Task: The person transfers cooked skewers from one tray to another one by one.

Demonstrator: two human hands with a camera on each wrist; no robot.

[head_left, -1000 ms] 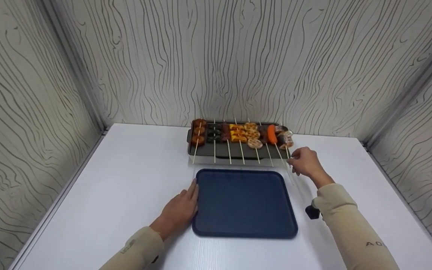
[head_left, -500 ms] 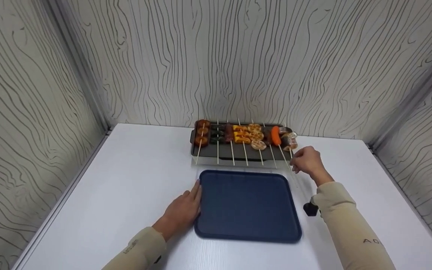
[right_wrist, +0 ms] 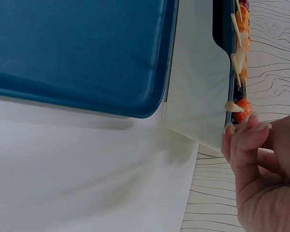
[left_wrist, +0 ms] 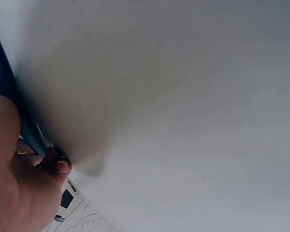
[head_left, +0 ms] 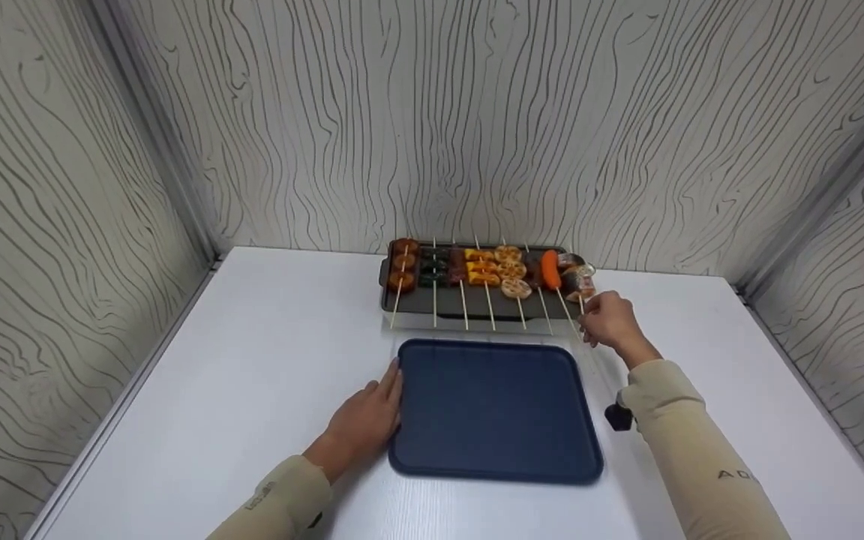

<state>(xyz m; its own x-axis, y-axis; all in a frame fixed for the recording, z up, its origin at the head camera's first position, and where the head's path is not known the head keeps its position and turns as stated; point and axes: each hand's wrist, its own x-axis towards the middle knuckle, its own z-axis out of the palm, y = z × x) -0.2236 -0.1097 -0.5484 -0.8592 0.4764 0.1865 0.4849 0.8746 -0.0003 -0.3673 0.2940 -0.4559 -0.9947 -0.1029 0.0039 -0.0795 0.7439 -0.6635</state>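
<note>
My right hand point(head_left: 610, 321) is at the front right corner of a black grill pan point(head_left: 417, 303). Its thumb and fingers pinch the stick of the rightmost skewer point(head_left: 579, 283), whose dark and pale pieces lie on the pan. Just left of it lies a skewer with an orange sausage point(head_left: 550, 270); its stick end point(right_wrist: 234, 107) points past my fingertips in the right wrist view. My left hand point(head_left: 364, 420) rests against the left edge of a blue tray point(head_left: 496, 412), fingers lying along the rim. The tray has nothing on it.
Several more skewers fill the pan, including lotus root slices point(head_left: 511, 270), yellow pieces point(head_left: 482, 268) and brown rounds point(head_left: 403, 262). Their sticks overhang the pan's front. The white table point(head_left: 267, 330) meets wood-patterned panels point(head_left: 372, 135) behind and at the sides.
The view has shifted slightly, so pan and tray appear a little further right. My right hand keeps its pinch at the skewer stick, and my left hand stays at the tray edge.
</note>
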